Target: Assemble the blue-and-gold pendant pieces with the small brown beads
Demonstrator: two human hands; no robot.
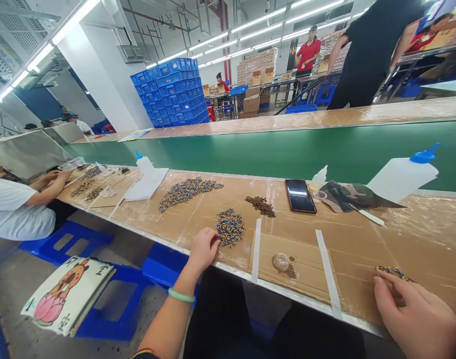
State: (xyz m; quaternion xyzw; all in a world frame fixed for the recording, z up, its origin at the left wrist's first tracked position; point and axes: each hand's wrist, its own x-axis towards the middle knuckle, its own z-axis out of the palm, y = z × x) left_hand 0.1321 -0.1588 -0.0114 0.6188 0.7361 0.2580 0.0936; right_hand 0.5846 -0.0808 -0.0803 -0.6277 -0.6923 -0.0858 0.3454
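Observation:
My left hand [204, 249] rests at the near edge of a round pile of small blue-and-gold metal parts [231, 228]. Its thumb and fingers are pinched together, and whatever lies between the tips is too small to make out. On the right, my right hand [415, 309] is curled beside a short cluster of similar parts [393, 272]. Its thumb and forefinger come together at the cluster's left end; what they grip is hidden. Between the hands, a small clear dish [282, 262] with a dark wet patch around it sits on a cardboard sheet [306, 279] taped to the table.
Farther back lie a larger pile of blue-and-gold parts [186, 192], brown pieces [261, 205], a phone [301, 195], a small dropper bottle [319, 178], a white-handled tool [368, 215] and a large white bottle [402, 177]. A green belt [250, 149] runs behind. A co-worker [22, 199] sits left.

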